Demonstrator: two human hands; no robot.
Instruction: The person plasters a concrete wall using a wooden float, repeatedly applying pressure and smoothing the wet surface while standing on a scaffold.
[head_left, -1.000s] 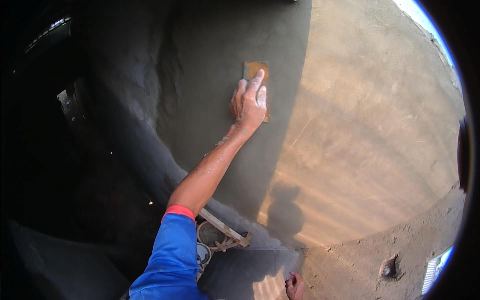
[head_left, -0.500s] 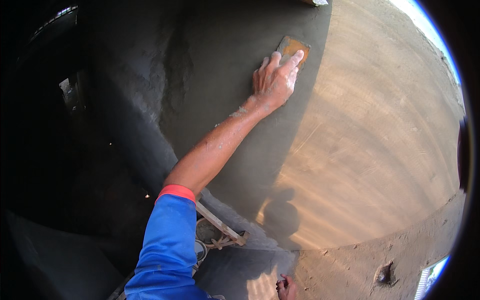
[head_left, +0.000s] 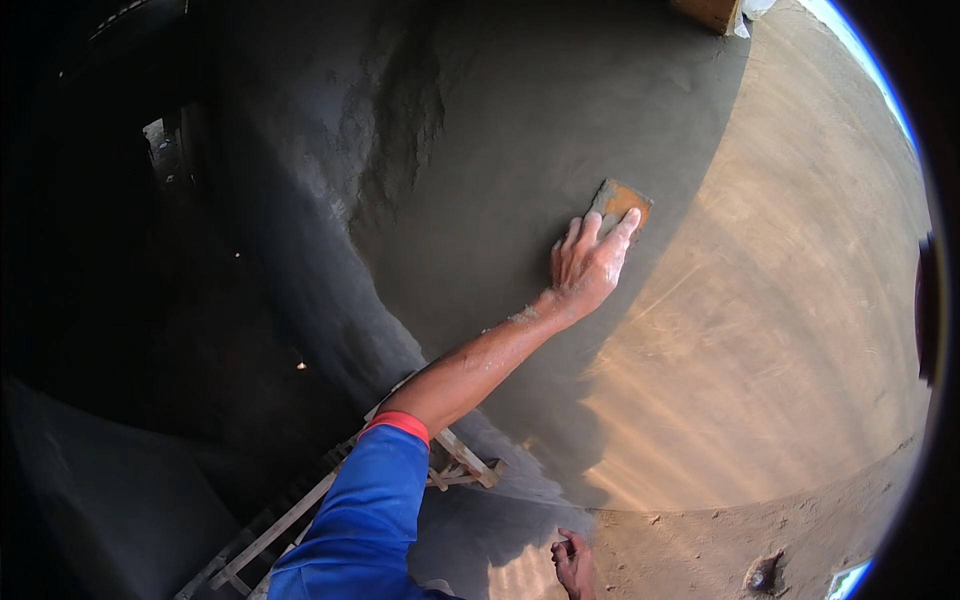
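Left hand (head_left: 588, 268) is pressed flat on a small orange-brown rectangular float (head_left: 620, 200), fingers spread over its back and holding it against the grey, wet-looking plastered wall (head_left: 520, 130). The forearm is streaked with pale plaster; the blue sleeve with a red cuff (head_left: 372, 500) comes in from the lower edge.

Right hand (head_left: 572, 562) is low at the bottom edge, fingers loosely curled near the wall's foot. Cannot tell whether it holds anything.

Change over the last 1 s: the float has travelled from well inside the shaded part of the wall to beside the sun line, and the arm has stretched out further. Judgement: 1 sweeping pass across the damp surface, now at the right end of its reach.

Float position now: flat on the wall, in shade, just left of the sunlit tan stretch (head_left: 800, 330).

Around: rough unsmoothed plaster patch (head_left: 400, 130) upper left; pale wooden ladder-like frame (head_left: 450, 465) below the arm; dusty ground (head_left: 700, 550) at lower right.
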